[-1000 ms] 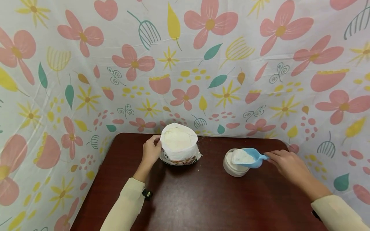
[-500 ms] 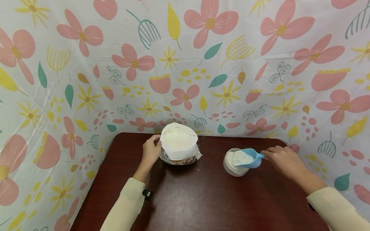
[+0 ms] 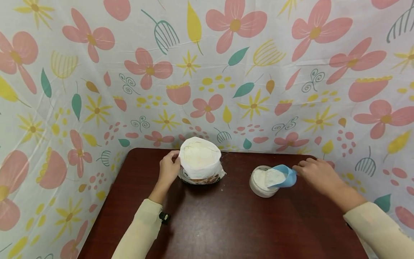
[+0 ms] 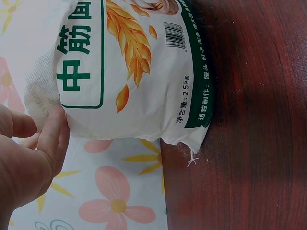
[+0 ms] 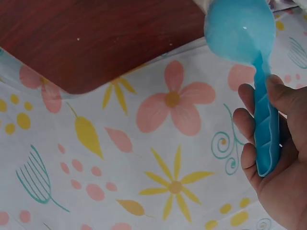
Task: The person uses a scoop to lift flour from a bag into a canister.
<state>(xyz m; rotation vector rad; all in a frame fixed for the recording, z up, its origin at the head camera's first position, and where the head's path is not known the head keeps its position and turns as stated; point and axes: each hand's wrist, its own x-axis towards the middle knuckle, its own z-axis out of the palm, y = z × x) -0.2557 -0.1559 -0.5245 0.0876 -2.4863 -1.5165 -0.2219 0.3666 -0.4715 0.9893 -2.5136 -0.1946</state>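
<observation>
An opened white flour bag (image 3: pixel 200 169), filled with pale flour (image 3: pixel 198 154), stands at the back of the table. My left hand (image 3: pixel 169 169) pinches its rolled rim on the left side; green print and a wheat ear show on the bag (image 4: pixel 134 72) in the left wrist view. To the right sits a round clear tub (image 3: pixel 263 190) with white flour in it. Over its right side tilts a light blue scoop (image 3: pixel 288 177), flour at its lip. My right hand (image 3: pixel 318 176) grips the scoop's handle, fingers curled round it in the right wrist view (image 5: pixel 283 139).
The dark red-brown table (image 3: pixel 207 223) has rounded back corners. A flower-printed cloth (image 3: pixel 207 79) hangs close behind it and at the sides. Small white specks of flour lie on the tabletop near the bag.
My right hand has turned and tipped the scoop more steeply over the tub, and flour has slid toward its lip and into the tub. The left hand and bag stay put.
</observation>
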